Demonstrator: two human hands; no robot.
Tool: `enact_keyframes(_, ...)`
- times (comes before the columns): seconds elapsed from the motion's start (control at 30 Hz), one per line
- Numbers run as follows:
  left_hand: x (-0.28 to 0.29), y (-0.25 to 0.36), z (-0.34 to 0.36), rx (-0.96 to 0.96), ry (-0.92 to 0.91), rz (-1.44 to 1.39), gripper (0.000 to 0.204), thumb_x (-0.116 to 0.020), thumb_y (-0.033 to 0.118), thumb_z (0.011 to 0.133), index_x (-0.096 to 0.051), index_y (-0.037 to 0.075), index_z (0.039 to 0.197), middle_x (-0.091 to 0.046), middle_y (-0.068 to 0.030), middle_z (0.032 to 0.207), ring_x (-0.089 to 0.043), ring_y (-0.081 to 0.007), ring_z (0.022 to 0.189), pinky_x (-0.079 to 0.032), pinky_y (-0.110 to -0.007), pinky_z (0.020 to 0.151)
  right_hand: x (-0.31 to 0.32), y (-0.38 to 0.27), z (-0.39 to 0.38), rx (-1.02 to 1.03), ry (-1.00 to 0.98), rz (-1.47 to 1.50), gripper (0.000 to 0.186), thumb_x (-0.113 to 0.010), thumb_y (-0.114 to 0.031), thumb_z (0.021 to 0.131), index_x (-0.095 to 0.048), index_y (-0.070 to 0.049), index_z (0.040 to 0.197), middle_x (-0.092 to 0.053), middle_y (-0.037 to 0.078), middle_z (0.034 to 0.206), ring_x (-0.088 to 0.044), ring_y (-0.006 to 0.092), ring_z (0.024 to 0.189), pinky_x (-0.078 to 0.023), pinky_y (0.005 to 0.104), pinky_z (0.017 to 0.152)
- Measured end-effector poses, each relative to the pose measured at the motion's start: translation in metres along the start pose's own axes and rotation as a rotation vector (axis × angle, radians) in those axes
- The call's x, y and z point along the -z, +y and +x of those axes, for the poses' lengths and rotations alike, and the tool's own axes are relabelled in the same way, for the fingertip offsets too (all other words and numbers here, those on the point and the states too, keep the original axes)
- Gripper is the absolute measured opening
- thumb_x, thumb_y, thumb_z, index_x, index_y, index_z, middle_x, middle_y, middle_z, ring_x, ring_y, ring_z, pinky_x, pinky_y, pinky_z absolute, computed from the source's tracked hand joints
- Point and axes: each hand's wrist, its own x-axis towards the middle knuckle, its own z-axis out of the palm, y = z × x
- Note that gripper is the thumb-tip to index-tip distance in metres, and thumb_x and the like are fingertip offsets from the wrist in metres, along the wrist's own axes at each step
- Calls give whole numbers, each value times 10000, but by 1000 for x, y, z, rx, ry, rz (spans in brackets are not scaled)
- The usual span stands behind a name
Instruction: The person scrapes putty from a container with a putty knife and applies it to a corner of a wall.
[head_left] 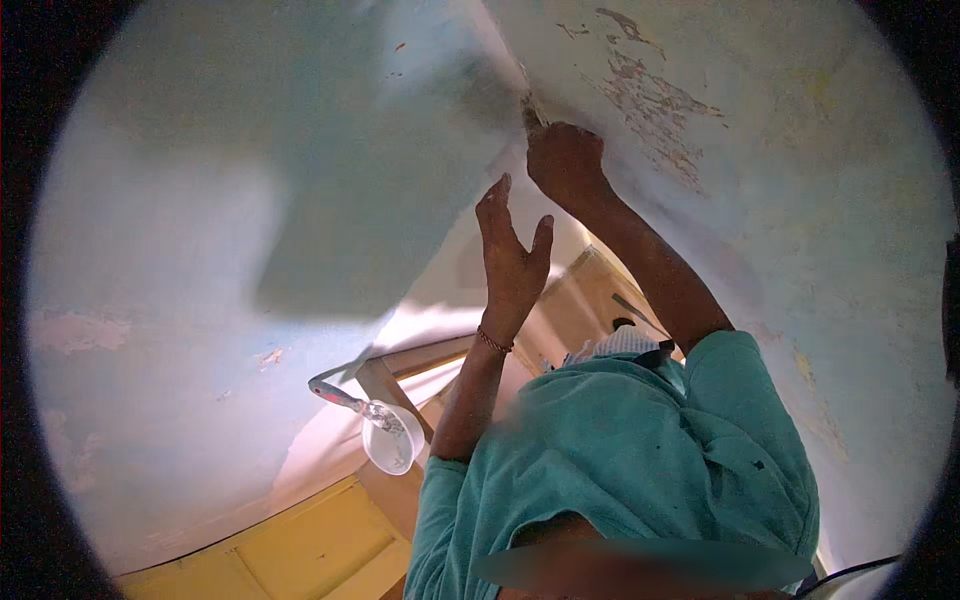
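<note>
My right hand [566, 165] is raised to the corner where the two pale blue-green walls meet. Its fingers are closed around something narrow and dark that touches the corner line; its kind does not show. Just below and to the left, my left hand [516, 262] is held up near the wall, thumb and fingers apart, with nothing in it. A white plastic tub [393, 452] stands lower left, beside the left forearm. Across its rim lies a putty knife [337, 394] with a grey and red handle, its blade smeared with white paste.
Peeling brown patches [655, 115] mark the right-hand wall [800, 200]. Beneath my arms is a wooden frame with a board [570, 300], and the tub is at its left edge. A yellow panelled surface [310, 540] lies at the lower left.
</note>
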Motion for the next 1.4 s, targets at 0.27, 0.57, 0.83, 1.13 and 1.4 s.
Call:
enact_keyframes(0.27,-1,0,-2,54,23,-32,564,-550,126,744,-263,-24,1205,-333,-229,1163,-322,-353,1095,-280,-404,919,18,-7,13,46,283,-48,666,-457,-82,697,-182,-129,1302,-561,145,598,-561,276,511,-422,437,422)
enact_keyframes(0.57,9,-3,-4,17,78,3,559,-551,116,742,-267,-28,1202,-346,-232,1149,-329,-359,1078,-291,-408,907,-26,-4,12,-10,119,-163,637,-461,-124,725,-191,-78,1299,-542,114,569,-519,210,436,-380,386,346)
enact_keyframes(0.83,6,-1,-10,41,58,-17,542,-540,113,751,-267,-24,1199,-343,-223,1132,-340,-351,1070,-303,-400,901,-27,6,-11,26,181,-179,640,-479,-130,688,-247,-69,1281,-507,79,514,-492,190,395,-370,384,326)
enact_keyframes(1.13,4,1,-11,27,67,-50,536,-536,116,756,-269,-26,1198,-339,-228,1141,-341,-358,1071,-300,-404,903,-11,8,2,-46,243,-99,619,-465,-157,712,-239,-177,1288,-552,135,636,-558,287,556,-428,460,466)
enact_keyframes(1.4,7,-6,-13,42,56,-31,547,-537,125,757,-263,-34,1203,-336,-239,1151,-334,-366,1078,-294,-402,909,-28,7,-3,6,244,-124,611,-467,-145,712,-258,-149,1286,-536,112,574,-534,242,466,-415,430,398)
